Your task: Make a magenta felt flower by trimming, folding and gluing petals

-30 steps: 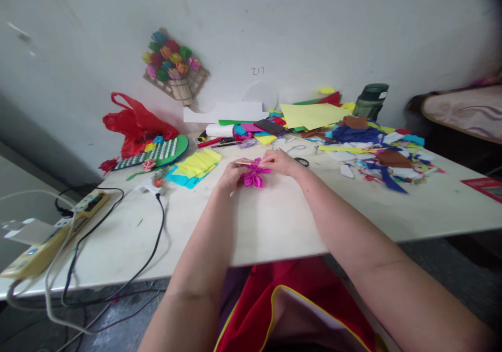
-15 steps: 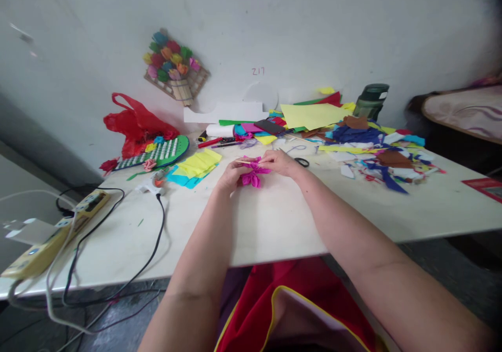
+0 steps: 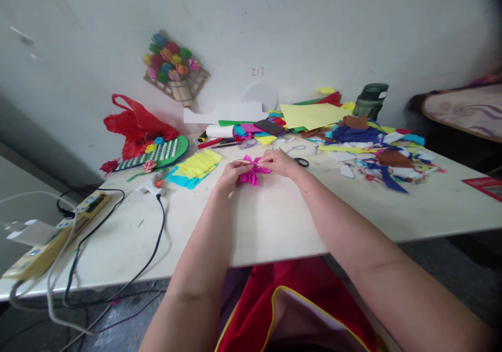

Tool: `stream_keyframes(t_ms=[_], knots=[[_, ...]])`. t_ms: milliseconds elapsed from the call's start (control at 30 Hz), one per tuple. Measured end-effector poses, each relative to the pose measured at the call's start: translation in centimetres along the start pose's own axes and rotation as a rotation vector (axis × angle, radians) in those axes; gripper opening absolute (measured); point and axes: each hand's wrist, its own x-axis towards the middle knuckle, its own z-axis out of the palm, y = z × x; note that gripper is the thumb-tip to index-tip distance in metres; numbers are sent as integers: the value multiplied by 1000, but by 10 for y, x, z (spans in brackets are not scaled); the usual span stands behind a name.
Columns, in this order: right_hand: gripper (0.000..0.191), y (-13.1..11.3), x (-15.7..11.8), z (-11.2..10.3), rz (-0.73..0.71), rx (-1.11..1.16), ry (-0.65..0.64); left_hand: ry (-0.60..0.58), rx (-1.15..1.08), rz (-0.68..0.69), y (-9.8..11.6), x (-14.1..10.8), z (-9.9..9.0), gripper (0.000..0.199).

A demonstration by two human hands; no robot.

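A: Going left to right, what do we have?

B: First we see crinkled yellow paper sheets (image 3: pixel 202 162) lying on bright blue paper sheets (image 3: pixel 188 181), on the white tabletop (image 3: pixel 274 226). Next comes our left hand (image 3: pixel 231 174), thumb and fingers pinched together on the left side of a bright magenta many-petalled paper flower (image 3: pixel 251 178). The flower is between our two hands, over the middle of the table (whether it touches the surface, we cannot tell).

A: And our right hand (image 3: pixel 277 162)?

B: Its fingertips are together on the flower's upper right petals; exactly which fold they clamp, we cannot tell. Farther right we see a small black ring-shaped object (image 3: pixel 301 161), then a heap of mixed coloured paper scraps (image 3: pixel 392 159).

A: How do we expect the flower to handle?

B: Light and soft, we judge, hardly slippery, with thin petals that could crease or tear. We do best gripping the gathered centre and leaving the petal tips loose.

A: What differs from half a second earlier?

B: There, a slim pale wooden stick shows plainly above our left fingers; now we make out only a short trace. The lower petals sit slightly farther left, while our hands stay nearly in place.
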Motion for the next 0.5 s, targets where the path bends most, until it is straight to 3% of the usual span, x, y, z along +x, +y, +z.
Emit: stream_keyframes(t_ms=[233, 500], knots=[[15, 2, 0, 1, 23, 10, 8, -38, 7, -33, 0, 0, 2, 37], [18, 1, 1, 3, 6, -63, -15, -44, 53, -15, -8, 6, -5, 29]])
